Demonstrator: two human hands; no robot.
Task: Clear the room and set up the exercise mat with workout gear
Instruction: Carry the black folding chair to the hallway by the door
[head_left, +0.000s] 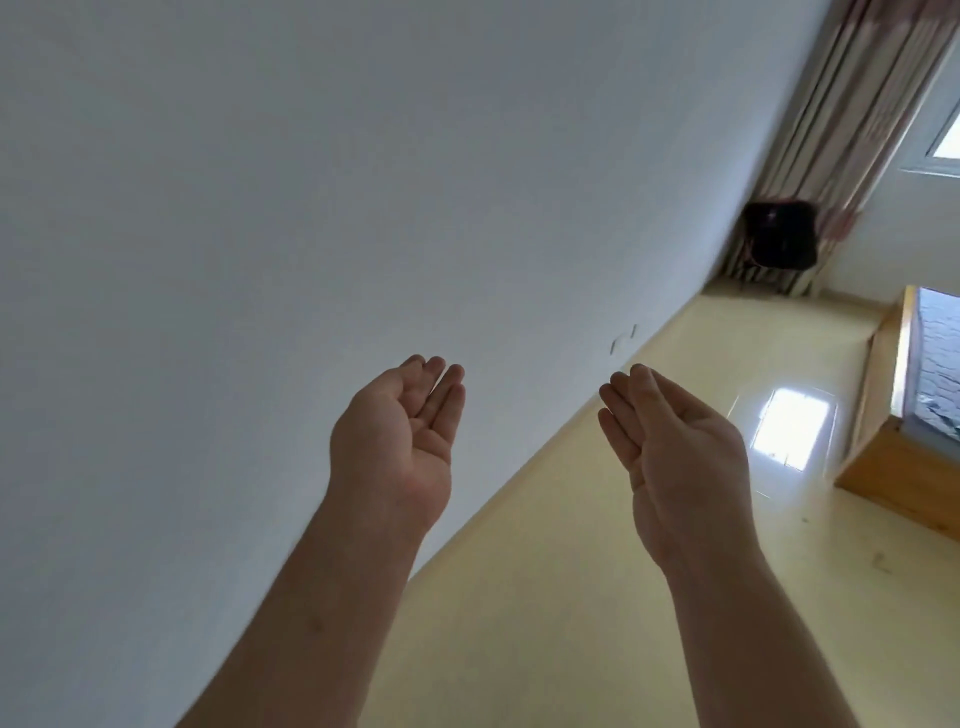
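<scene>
Nearest, around 6 o'clock, the left hand (397, 441) and right hand (680, 457) are raised with palms turned inward and fingers straight, holding nothing. Beyond them is the yellow floor (571, 597). A wooden bed (872, 447) sits at 3 o'clock. At 1 o'clock, a blurred dark shape (779, 234) sits against the striped curtain (841, 130). The mat is out of view.

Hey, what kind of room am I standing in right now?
Likely a bedroom: a wooden bed frame with patterned bedding at the right edge, a striped curtain beside a window, and a glossy floor.
</scene>
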